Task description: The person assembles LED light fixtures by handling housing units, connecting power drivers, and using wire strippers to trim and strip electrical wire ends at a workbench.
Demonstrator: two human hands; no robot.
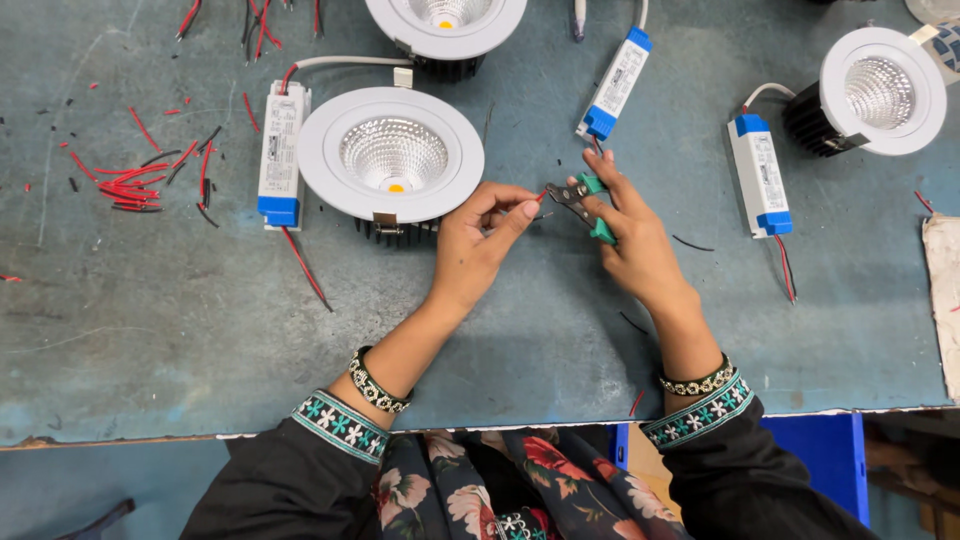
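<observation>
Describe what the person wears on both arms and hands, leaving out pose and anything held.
Both arms have black sleeves with cuffs trimmed in a teal, white and black flower band. The left hand and right hand are bare. Each wrist carries a dark beaded bangle with pale studs.

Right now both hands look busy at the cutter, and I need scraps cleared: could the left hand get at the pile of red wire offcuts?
Probably yes: the left hand pinches only a short red wire, and bare table lies between it and the offcuts.
</observation>
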